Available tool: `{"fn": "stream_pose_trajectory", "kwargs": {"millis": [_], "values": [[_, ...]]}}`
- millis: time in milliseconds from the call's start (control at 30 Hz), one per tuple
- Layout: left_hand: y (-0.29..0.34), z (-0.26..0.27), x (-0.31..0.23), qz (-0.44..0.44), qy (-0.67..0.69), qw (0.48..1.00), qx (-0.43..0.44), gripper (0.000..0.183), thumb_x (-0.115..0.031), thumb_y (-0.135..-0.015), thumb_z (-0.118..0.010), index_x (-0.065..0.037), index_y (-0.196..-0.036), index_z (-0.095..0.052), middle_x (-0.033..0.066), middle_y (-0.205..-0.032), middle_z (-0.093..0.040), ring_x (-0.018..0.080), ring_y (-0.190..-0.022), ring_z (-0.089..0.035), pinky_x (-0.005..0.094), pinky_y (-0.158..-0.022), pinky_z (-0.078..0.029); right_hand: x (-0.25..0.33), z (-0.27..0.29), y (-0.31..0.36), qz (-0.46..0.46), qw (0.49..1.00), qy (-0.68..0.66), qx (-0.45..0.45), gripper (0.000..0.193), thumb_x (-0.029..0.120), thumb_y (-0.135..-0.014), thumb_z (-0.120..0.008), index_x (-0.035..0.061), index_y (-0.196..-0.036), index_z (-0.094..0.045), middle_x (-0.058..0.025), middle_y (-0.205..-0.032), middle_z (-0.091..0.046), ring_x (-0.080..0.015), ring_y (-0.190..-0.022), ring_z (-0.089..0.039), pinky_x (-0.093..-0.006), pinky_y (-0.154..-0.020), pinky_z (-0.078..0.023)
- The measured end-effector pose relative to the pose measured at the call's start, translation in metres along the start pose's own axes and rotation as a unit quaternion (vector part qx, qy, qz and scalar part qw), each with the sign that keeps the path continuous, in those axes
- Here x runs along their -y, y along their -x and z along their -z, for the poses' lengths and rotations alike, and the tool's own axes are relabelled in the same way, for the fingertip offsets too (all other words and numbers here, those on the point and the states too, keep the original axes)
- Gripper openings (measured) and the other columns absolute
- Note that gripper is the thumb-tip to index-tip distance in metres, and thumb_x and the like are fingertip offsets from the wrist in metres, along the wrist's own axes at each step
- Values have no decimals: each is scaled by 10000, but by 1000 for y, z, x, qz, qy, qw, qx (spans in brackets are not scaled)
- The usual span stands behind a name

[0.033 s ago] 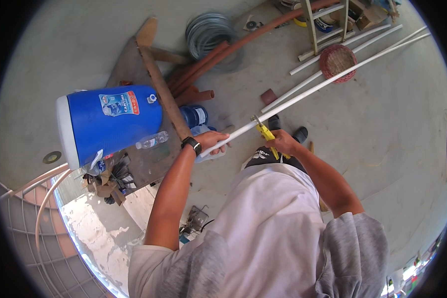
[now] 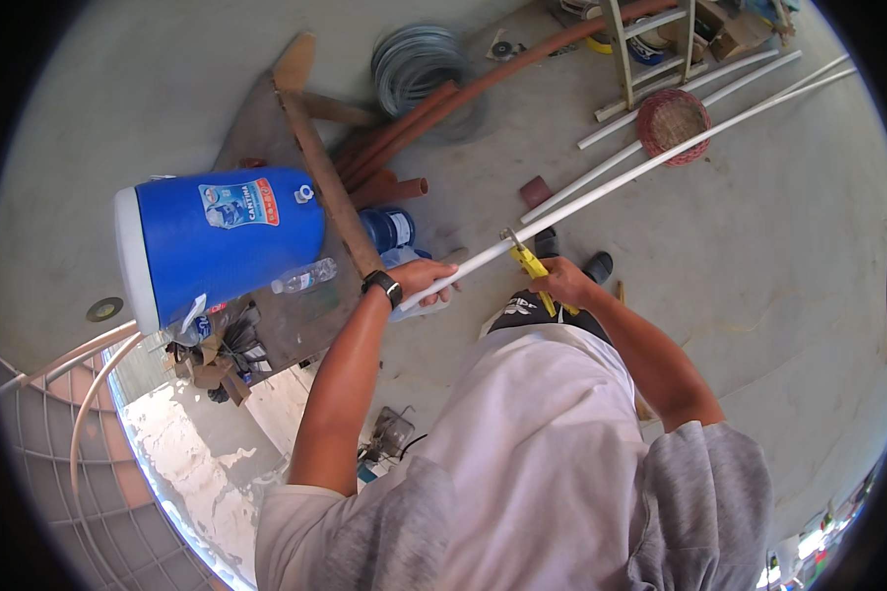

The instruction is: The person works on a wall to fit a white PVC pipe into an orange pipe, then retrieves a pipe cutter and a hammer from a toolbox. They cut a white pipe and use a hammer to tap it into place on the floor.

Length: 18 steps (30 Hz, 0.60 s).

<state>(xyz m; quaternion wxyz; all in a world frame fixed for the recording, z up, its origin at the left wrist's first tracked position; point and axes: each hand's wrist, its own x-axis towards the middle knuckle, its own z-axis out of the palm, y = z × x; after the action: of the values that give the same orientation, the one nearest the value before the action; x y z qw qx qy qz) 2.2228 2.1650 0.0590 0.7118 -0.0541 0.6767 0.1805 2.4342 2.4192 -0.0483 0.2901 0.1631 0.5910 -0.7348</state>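
A long white plastic pipe [image 2: 601, 192] runs from my left hand up toward the far right. Near its close end, my left hand [image 2: 426, 278] is wrapped round it, a black watch on the wrist. My right hand [image 2: 564, 283] is closed on the handles of a yellow pipe cutter [image 2: 530, 262]. The metal jaw of the cutter meets the pipe a short way right of my left hand. How deep the blade sits in the pipe is too small to tell.
Left stands a table [image 2: 295, 325] bearing a large blue drum [image 2: 227, 258] and a clear plastic bottle [image 2: 305, 277]. Beyond lie a wire coil [image 2: 404, 69] and orange-brown pipes [image 2: 522, 65]. A ladder [image 2: 623, 59], more white pipes [image 2: 621, 148] and a red basket [image 2: 674, 103] are farther right.
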Motion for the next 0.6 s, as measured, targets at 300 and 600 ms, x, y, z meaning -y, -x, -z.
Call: {"fn": "stream_pose_trajectory", "kwargs": {"millis": [300,600], "values": [[4,-1,-4,-50,-5,999,-6,445,-419,-1101,-461,-28,-1125,-673,27,-740,-643,66,-492,-521,237,-460,-436,13,7,4,-9,1000,7,-11,384,243,-778,-690,-68,-1003,-705,-110,-824,-694,-193,-782,-645,-346,-749,-518],[-5,7,3,-38,23,999,29,466,-441,-1108,-433,-42,-1135,-672,16,-708,-628,62,-447,-500,246,-417,-416,8,6,8,9,1000,7,-7,383,246,-782,-696,-60,-1012,-708,-106,-830,-690,-184,-803,-644,-338,-757,-513]]}}
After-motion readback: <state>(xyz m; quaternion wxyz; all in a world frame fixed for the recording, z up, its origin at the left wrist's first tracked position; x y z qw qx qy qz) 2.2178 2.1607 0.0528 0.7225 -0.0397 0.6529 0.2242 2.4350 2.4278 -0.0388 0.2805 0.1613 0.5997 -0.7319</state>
